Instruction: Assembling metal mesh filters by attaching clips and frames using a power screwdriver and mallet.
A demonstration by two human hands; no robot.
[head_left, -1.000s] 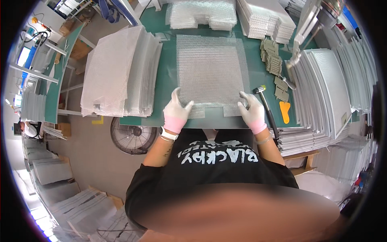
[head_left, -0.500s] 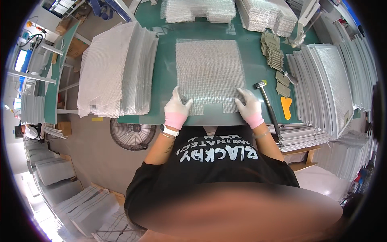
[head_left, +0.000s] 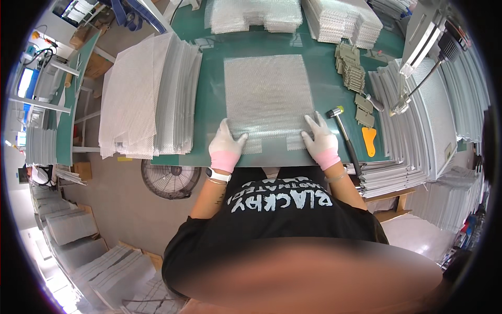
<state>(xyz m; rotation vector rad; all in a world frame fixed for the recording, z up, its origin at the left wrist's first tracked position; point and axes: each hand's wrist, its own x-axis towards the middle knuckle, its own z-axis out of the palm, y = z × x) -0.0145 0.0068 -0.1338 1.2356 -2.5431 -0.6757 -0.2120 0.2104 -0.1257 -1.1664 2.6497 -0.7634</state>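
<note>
A square sheet of bubble wrap (head_left: 269, 93) lies flat on the green table (head_left: 324, 83), over a metal mesh sheet whose near edge shows below it. My left hand (head_left: 226, 145), in a white and pink glove, presses on the near left corner with fingers spread. My right hand (head_left: 320, 138), gloved the same, presses flat on the near right corner. Neither hand grips anything.
A tall stack of mesh sheets (head_left: 149, 97) fills the table's left side. More stacks (head_left: 439, 104) rise on the right and at the back (head_left: 256, 13). A hammer (head_left: 345, 137), an orange tool (head_left: 369, 141) and grey brackets (head_left: 351, 68) lie right of the sheet. A fan (head_left: 170, 178) sits on the floor.
The view has shifted slightly, so the table appears lower in the picture. Both hands stay pressed on the near corners of the sheet.
</note>
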